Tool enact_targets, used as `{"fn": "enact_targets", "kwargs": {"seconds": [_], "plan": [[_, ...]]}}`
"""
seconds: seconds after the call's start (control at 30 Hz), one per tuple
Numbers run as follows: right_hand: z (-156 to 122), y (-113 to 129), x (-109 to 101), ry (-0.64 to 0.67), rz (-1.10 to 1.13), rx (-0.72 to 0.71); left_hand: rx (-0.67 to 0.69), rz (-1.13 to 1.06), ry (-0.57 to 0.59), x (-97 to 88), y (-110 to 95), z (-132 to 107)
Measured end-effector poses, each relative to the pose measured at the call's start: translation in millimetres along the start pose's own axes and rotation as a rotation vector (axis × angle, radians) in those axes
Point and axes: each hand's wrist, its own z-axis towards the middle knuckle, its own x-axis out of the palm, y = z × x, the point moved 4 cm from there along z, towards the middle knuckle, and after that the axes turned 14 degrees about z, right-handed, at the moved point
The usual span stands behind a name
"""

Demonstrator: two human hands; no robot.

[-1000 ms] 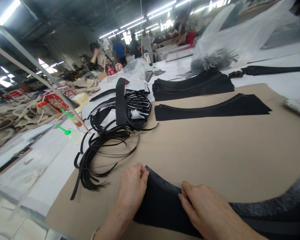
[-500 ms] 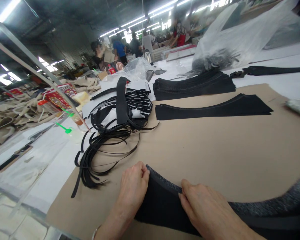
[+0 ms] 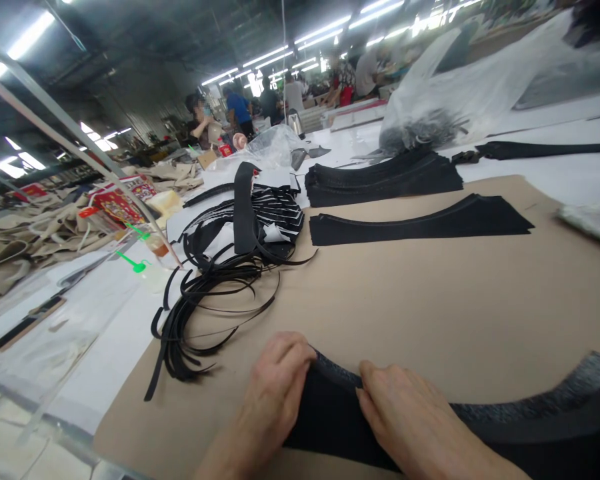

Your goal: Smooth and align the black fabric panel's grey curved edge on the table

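A: Where is the curved black piece?
B: Near edge of the cardboard sheet. Left hand pinches its end; right hand presses flat, fingers together, likely steadying the edge. Black strips lie aside.

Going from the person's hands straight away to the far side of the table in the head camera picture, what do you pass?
Right hand and left hand on the dark curved piece → bare brown board → single black curved piece → stack of black pieces → clear plastic bag.
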Motion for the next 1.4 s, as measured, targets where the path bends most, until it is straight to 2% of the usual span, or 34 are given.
{"fn": "enact_targets", "kwargs": {"seconds": [0.07, 0.1, 0.17, 0.37, 0.53, 0.6, 0.8, 1.27, 1.4], "plan": [[-2, 1, 0, -0.034, -0.016, -0.007, 0.186, 0.056, 0.058, 7.3, -12, -10], [-2, 1, -1, -0.049, -0.027, -0.003, 0.238, 0.099, 0.084, 11.6, -15, -14], [-3, 2, -2, -0.065, -0.045, 0.009, 0.291, 0.192, 0.105, 18.5, -18, -21], [-9, -2, -17, -0.083, -0.064, 0.014, 0.406, 0.42, 0.034, 21.2, -21, -27], [-15, -15, -45, 0.125, 0.044, 0.095, 0.416, 0.482, 0.026, 21.7, -22, -29], [-17, -22, -53, 0.17, 0.092, 0.079, 0.404, 0.489, 0.019, 22.9, -23, -29], [-19, -37, -50, 0.16, 0.141, 0.046, 0.394, 0.493, -0.033, 24.1, -27, -29], [-20, -30, -43, 0.159, 0.001, 0.051, 0.455, 0.547, -0.064, 26.9, -29, -33], [-22, -27, -40, 0.103, -0.066, 0.063, 0.451, 0.563, -0.051, 29.1, -26, -35]]}}
